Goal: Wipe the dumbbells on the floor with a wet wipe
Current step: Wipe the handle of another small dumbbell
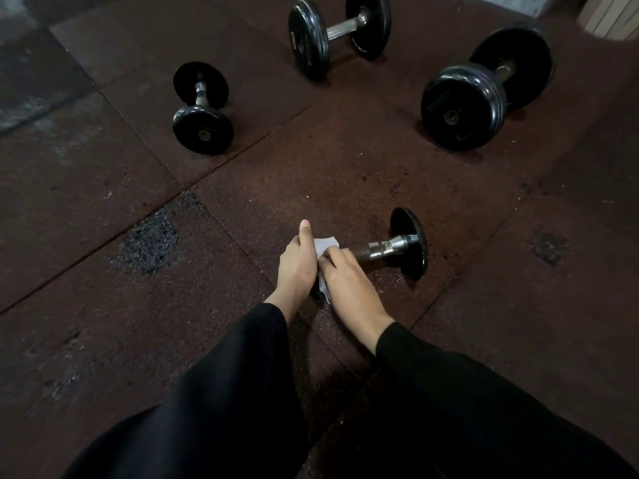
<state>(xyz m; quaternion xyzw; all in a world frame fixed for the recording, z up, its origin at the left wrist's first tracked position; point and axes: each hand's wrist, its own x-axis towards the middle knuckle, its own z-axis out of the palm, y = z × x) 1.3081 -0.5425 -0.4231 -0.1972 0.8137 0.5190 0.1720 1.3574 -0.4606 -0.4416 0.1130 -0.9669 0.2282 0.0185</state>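
Both hands meet at the nearest dumbbell (397,247) on the speckled rubber floor (103,271): the left hand (299,267) cups its hidden near plate, thumb raised, while the right hand (345,281) has its grip curled around a crumpled white wet wipe (323,247) on the knurled steel handle. Beyond lie three more round black dumbbells: a small one (202,108), a mid one (340,29), a thick one (484,88)

No text can be read anywhere; the plate faces of the middle dumbbell (307,39) and the big right dumbbell (463,110) carry small label-like marks, but they are too dark and blurred to make out
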